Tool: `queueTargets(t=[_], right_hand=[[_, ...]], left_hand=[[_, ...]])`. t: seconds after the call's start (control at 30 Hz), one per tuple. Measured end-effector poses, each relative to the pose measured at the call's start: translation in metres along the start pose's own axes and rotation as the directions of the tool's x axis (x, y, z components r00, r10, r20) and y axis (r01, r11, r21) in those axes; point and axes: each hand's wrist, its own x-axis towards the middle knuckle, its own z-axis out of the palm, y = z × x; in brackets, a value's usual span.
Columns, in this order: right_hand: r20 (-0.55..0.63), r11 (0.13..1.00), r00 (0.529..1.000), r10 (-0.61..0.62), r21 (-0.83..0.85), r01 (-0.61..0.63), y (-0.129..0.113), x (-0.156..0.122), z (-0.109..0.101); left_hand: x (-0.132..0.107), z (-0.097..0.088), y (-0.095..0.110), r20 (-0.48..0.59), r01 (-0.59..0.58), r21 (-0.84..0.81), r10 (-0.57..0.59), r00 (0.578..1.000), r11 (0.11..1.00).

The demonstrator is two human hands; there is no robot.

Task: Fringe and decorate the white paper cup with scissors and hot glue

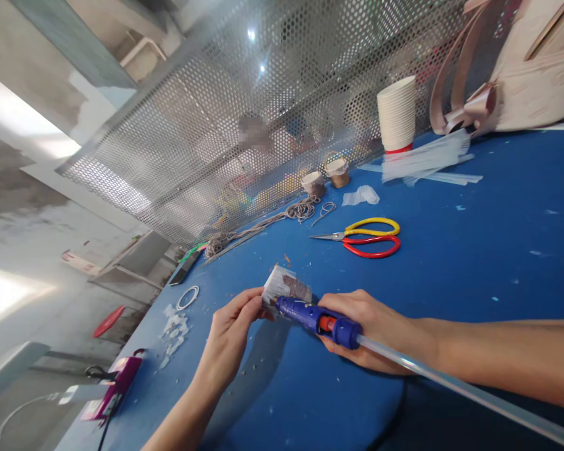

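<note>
My left hand (235, 332) pinches the pale rim of a small paper cup (286, 285), which lies tilted and is partly wrapped in brown cord. My right hand (371, 332) is wrapped round a blue hot glue gun (305, 315) with a long clear glue stick (442, 379) running out of its back. The gun's nozzle points at the cup's side, close to my left fingertips; whether it touches cannot be made out. Beyond the cup, scissors (371, 238) with one yellow and one red handle lie on the blue table (474, 269).
Toward the mesh screen (207, 125) stand two small cord-wrapped cups (338, 172), tangled grey cord (303, 208), a stack of paper cups (397, 116) and translucent strips (423, 160). At left are white scraps (173, 332), a white ring (188, 297) and a purple power strip (115, 388). A bag (540, 69) sits at far right.
</note>
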Motion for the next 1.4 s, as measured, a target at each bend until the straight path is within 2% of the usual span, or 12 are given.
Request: queueTargets(t=[0.13,0.33,0.47,0.73,0.97,1.17,1.4], right_hand=[[0.009,0.998,0.998,0.056,-0.007,-0.056,-0.0028,0.0005,-0.0006],[0.018,0.998,1.000,0.008,-0.069,-0.007,0.0002,0.0004,0.0012],[-0.007,0.995,0.999,0.040,-0.094,-0.040,0.0015,-0.0009,0.0015],[0.054,0.995,0.999,-0.002,-0.097,0.007,-0.0034,0.0004,0.0000],[-0.007,0.991,1.000,-0.003,-0.132,0.002,-0.0033,0.0002,-0.0011],[0.053,0.990,0.998,-0.019,-0.140,0.026,-0.0042,0.0010,0.0001],[-0.013,0.997,0.999,-0.040,-0.060,0.039,-0.0038,-0.0010,-0.0043]], left_hand=[[-0.0010,0.0002,-0.0004,-0.006,-0.019,0.069,0.020,1.000,0.997],[-0.0015,0.0029,0.0009,-0.003,-0.071,0.117,0.072,0.997,0.991],[-0.0010,0.0042,0.0033,-0.021,-0.078,0.150,0.082,0.996,0.986],[-0.0034,0.0067,0.0071,-0.017,-0.079,0.124,0.081,0.997,0.989],[-0.0034,0.0058,0.0057,-0.045,-0.071,0.154,0.079,0.996,0.986],[-0.0032,0.0075,0.0065,-0.040,-0.075,0.132,0.081,0.996,0.988],[-0.0031,0.0037,0.0028,-0.059,-0.065,0.139,0.074,0.996,0.988]])
